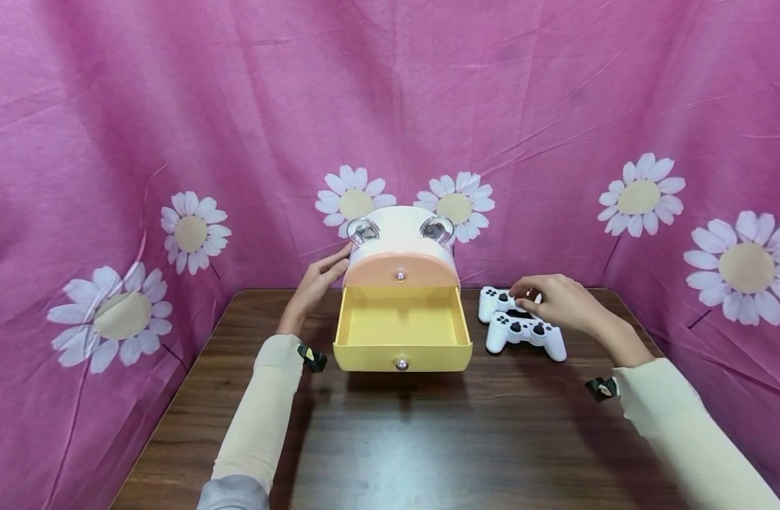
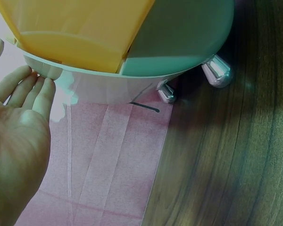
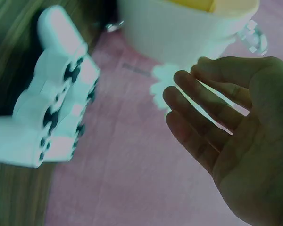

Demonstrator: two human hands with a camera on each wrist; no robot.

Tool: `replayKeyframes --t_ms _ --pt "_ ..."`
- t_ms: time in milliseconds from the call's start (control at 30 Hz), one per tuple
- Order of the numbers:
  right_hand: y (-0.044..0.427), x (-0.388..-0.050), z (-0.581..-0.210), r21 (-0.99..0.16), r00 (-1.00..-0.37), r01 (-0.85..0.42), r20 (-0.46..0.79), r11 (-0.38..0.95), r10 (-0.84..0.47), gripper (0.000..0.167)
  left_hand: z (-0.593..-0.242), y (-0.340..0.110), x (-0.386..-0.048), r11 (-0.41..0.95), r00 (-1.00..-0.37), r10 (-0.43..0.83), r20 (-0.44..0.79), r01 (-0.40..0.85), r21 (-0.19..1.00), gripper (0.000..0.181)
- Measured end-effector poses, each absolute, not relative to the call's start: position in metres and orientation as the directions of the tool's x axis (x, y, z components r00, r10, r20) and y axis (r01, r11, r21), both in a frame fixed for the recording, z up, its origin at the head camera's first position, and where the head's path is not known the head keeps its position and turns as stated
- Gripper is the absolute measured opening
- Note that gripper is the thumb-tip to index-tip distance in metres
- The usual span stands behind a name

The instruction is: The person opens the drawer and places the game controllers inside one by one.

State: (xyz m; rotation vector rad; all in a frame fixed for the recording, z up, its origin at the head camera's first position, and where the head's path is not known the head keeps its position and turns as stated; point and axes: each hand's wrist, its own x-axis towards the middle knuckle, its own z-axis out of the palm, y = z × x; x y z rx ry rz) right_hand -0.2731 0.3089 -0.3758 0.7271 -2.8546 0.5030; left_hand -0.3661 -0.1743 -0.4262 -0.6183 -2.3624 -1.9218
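Note:
A small white drawer cabinet [image 1: 399, 234] stands upright at the back middle of the table, with its yellow drawer [image 1: 402, 359] pulled out; the visible inside of that drawer holds nothing. My left hand [image 1: 313, 287] is at the cabinet's left side. In the left wrist view, the fingertips of that hand [image 2: 23, 136] rest against the white side wall. Over two white game controllers, one behind the other, hovers my right hand [image 1: 558, 301]. The front controller [image 1: 498, 338] overlaps the rear controller [image 1: 487, 306]. In the right wrist view, the right hand's fingers [image 3: 193, 132] are loosely bent, apart from both controllers.
An orange drawer [image 1: 377, 269] above the yellow one is closed. Below it, a green panel [image 2: 184, 42] and silver feet [image 2: 218, 71] show in the left wrist view. Pink cloth [image 1: 402, 106] with daisies hangs behind the dark wooden table [image 1: 390, 453].

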Motion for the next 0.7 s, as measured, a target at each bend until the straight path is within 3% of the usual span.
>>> replayKeyframes --t_ms 467,700 --pt "0.339 -0.309 -0.408 -0.384 -0.866 -0.465 0.01 0.798 -0.5 0.025 -0.426 -0.174 -0.366 0.155 -0.926 0.279 0.256 0.306 0.939 0.05" --pt "0.341 -0.319 -0.422 -0.375 -0.842 -0.479 -0.061 0.794 -0.537 0.036 -0.426 -0.174 -0.367 0.167 -0.925 0.276 0.26 0.313 0.935 0.05"
